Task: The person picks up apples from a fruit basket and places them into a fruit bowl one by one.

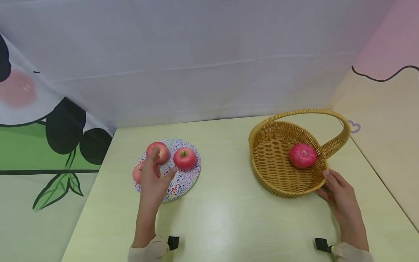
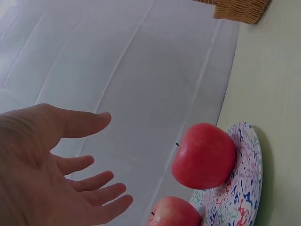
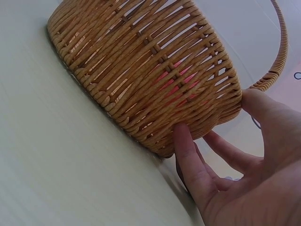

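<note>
In the head view my left hand (image 1: 155,180) hangs over a speckled multicoloured plate (image 1: 176,191), thumb and fingers spread with nothing between them. Three red apples lie on it: one with its green stem up (image 1: 185,158), another at the back (image 1: 158,152), and a third at the left (image 1: 137,173), partly hidden by the hand. The left wrist view shows a red apple (image 2: 204,156) beyond the fingertips. My right hand (image 1: 342,196) holds the near right side of a wicker basket (image 1: 271,163), thumb at its rim and fingers against the outer wall. Inside rests a pinkish-red round fruit (image 1: 303,155).
The basket's tall arched handle (image 1: 304,111) rises on its far side. A pale yellow-green table (image 1: 222,214) lies beneath everything, with a white cloth (image 1: 196,87) behind it and printed panels on both sides.
</note>
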